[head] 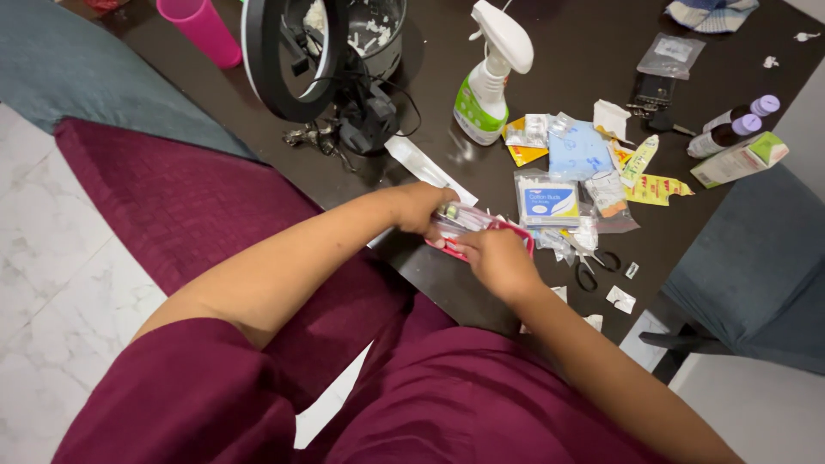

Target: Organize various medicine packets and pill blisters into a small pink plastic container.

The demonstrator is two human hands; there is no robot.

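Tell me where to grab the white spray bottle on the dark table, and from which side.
Take the spray bottle by its narrow neck, just under the white trigger head. It stands upright, and the neck is slimmer than the green-labelled body, so fingers should close round it more easily. Come from the near side: the sachets crowd its right, and the ring light with its cables sits on its left.

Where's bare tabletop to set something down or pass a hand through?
Free: dark table between spray bottle and clear bag; also the strip near the left hand, below the ring light. Crowded: packets around the cotton bud pack, scissors and right hand.
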